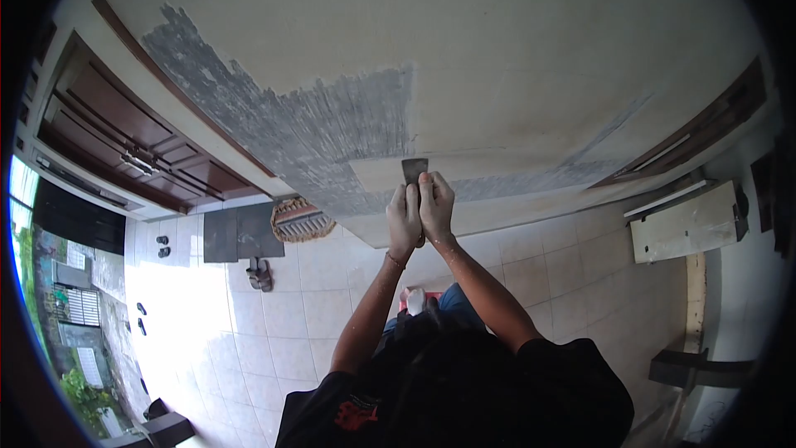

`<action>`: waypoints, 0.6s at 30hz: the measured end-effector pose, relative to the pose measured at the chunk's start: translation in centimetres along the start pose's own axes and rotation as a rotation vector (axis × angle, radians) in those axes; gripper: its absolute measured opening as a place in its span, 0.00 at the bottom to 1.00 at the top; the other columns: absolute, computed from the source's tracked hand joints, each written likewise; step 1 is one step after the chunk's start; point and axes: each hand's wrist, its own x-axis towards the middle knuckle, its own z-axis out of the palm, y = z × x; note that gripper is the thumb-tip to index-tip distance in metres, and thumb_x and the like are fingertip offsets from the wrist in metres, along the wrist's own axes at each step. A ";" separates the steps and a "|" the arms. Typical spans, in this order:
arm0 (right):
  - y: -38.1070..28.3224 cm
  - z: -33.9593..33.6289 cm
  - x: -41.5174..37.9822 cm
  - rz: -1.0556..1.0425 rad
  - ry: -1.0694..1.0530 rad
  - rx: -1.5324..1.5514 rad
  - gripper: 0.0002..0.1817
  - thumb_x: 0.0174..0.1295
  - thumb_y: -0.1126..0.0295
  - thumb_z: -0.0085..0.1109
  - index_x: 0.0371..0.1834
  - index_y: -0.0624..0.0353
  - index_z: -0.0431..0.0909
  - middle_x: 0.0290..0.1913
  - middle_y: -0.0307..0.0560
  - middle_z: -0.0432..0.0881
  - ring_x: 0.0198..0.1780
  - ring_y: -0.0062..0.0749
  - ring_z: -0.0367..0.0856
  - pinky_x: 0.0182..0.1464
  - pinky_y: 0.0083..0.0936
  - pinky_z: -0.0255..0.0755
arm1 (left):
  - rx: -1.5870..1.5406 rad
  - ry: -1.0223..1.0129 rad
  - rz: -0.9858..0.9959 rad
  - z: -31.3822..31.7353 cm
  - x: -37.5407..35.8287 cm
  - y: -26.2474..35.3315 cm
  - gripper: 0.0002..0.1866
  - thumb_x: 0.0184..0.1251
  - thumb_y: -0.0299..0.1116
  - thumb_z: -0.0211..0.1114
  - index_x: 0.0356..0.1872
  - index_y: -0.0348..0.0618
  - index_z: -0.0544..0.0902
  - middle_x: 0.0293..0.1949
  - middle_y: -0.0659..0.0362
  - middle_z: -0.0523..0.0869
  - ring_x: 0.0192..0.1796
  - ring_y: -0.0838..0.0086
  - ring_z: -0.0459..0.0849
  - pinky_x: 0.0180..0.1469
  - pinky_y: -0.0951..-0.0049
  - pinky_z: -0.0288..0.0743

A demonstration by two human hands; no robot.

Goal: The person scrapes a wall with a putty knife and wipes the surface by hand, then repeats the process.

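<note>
Both hands wrapped tight around one scraper (414, 171), left hand (404, 220) and right hand (437, 206) pressed together side by side, blade flat against the wall (514, 58) at the edge of a grey scraped patch (332, 133). Pale strip right beside the blade (looks freshly bared). Down below: tiled floor (274, 323), a pair of sandals (259, 275) near a dark mat (238, 233), brown wooden door (124, 141) off to the left.
</note>
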 end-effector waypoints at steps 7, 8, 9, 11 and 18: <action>-1.5 0.3 1.2 -0.122 0.138 -0.034 0.19 0.75 0.64 0.51 0.24 0.60 0.66 0.16 0.33 0.63 0.22 0.13 0.59 0.22 0.21 0.56 | -0.064 -0.156 0.023 -0.1 2.3 2.1 0.16 0.77 0.36 0.52 0.32 0.32 0.73 0.23 0.39 0.75 0.23 0.65 0.66 0.28 0.62 0.67; -1.5 0.5 1.3 -0.145 0.160 -0.032 0.20 0.75 0.64 0.51 0.23 0.60 0.65 0.16 0.33 0.63 0.21 0.13 0.58 0.22 0.21 0.56 | -0.060 -0.156 0.048 -0.3 2.4 2.3 0.16 0.77 0.36 0.52 0.32 0.32 0.73 0.23 0.39 0.75 0.23 0.64 0.66 0.28 0.62 0.67; -1.9 0.7 1.7 -0.169 0.180 -0.029 0.20 0.75 0.64 0.51 0.23 0.60 0.65 0.16 0.33 0.63 0.21 0.12 0.58 0.21 0.21 0.55 | -0.056 -0.153 0.073 -0.4 2.7 3.1 0.17 0.77 0.36 0.52 0.31 0.32 0.73 0.23 0.39 0.75 0.23 0.63 0.66 0.28 0.62 0.68; -4.1 1.0 2.8 -0.173 0.190 -0.001 0.21 0.75 0.64 0.51 0.22 0.60 0.64 0.16 0.33 0.64 0.21 0.12 0.58 0.21 0.21 0.55 | -0.072 -0.170 0.095 -0.9 4.2 6.5 0.17 0.77 0.36 0.52 0.31 0.32 0.73 0.23 0.39 0.74 0.23 0.60 0.68 0.29 0.62 0.68; -3.5 0.9 1.2 -0.006 0.162 0.013 0.22 0.74 0.62 0.53 0.22 0.60 0.64 0.22 0.29 0.62 0.29 0.13 0.59 0.28 0.19 0.57 | -0.066 -0.158 0.066 -0.4 2.6 3.5 0.16 0.77 0.35 0.51 0.32 0.31 0.73 0.25 0.38 0.75 0.24 0.49 0.72 0.29 0.57 0.66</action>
